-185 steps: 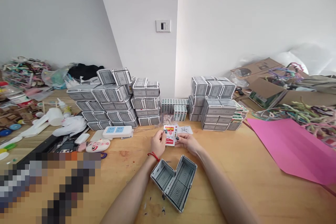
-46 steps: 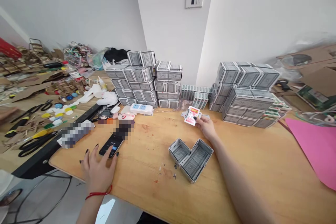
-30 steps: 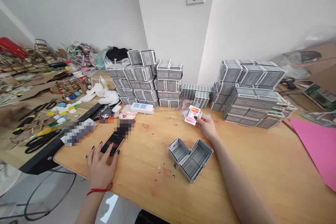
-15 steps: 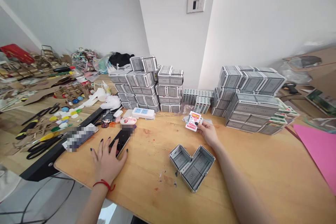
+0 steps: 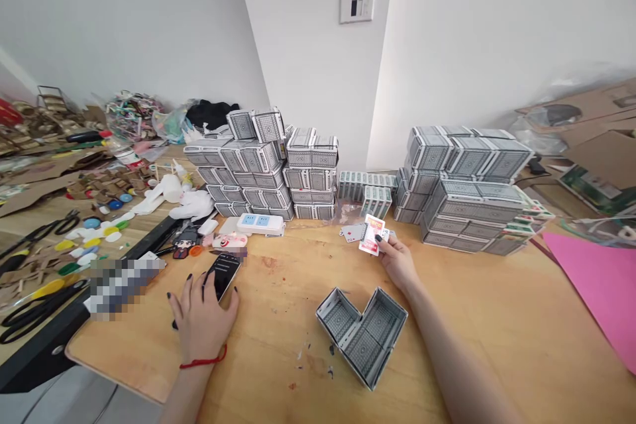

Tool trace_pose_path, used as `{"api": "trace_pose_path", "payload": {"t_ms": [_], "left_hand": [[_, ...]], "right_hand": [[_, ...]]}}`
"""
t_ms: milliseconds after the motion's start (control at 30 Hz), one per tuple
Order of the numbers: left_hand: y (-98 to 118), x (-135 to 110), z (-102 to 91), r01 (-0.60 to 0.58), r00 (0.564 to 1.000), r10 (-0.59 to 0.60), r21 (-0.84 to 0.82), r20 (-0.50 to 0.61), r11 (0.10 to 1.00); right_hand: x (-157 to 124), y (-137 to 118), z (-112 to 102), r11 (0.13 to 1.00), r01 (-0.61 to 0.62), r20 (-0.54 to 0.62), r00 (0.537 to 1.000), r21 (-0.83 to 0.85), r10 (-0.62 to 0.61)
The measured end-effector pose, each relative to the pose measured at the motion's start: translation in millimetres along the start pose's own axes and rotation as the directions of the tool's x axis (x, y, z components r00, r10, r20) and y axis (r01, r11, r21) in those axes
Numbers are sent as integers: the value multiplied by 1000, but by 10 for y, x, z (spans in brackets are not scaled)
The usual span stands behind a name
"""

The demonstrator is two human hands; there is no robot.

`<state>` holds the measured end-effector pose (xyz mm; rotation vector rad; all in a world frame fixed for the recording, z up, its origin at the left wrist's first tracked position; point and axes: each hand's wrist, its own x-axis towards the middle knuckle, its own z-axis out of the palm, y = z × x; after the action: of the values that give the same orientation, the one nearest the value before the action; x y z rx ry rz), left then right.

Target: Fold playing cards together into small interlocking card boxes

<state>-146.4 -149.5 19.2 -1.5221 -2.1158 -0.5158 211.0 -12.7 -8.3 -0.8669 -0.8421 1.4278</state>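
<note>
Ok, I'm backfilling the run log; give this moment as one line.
left hand: over phone; right hand: holding playing cards; heart-shaped box: open, on table

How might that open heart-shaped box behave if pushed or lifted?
The heart-shaped box is probably light for its size, since it looks built from playing cards. Its open top suggests the sides might flex if squeezed. Low and broad on the table, it would likely slide rather than tip.

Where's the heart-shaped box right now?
In the head view, the heart-shaped box sits on the wooden table, low and just right of centre, on the near side of the right hand and the cards it holds.
</note>
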Motion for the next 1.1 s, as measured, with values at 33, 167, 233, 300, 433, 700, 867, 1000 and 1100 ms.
{"api": "trace_pose_path", "payload": {"t_ms": [33, 167, 233, 300, 433, 700, 867, 1000, 1100], "left_hand": [[0, 0, 3, 4, 1000, -4, -4, -1, 1000], [5, 32, 28, 21, 1000, -21, -6, 12, 1000], [14, 53, 31, 14, 1000, -15, 14, 25, 1000], [28, 71, 22, 6, 999, -7, 35, 37, 999], [58, 98, -5, 10, 997, -14, 53, 70, 999], [93, 117, -20, 27, 994, -39, 121, 100, 992], [71, 81, -20, 21, 996, -31, 118, 86, 993], [51, 49, -20, 22, 997, -31, 124, 74, 992], [45, 36, -31, 33, 997, -42, 124, 66, 992]], "right_hand": [[-3, 0, -11, 1000, 17, -21, 1000, 3, -17], [-10, -2, -64, 1000, 7, -55, 998, -5, -8], [-11, -3, -78, 999, -24, -36, 999, -30, 23], [-11, -3, -77, 998, -38, -16, 999, -56, 37], [-15, -5, -52, 995, -49, -2, 999, -88, 49], [-35, -12, -36, 996, -60, 0, 998, -61, 60], [-43, -17, -34, 994, -76, 3, 997, -80, 76], [-71, -38, -19, 994, -91, 49, 994, -65, 94], [-92, -43, -23, 994, -106, 65, 992, -41, 108]]}}
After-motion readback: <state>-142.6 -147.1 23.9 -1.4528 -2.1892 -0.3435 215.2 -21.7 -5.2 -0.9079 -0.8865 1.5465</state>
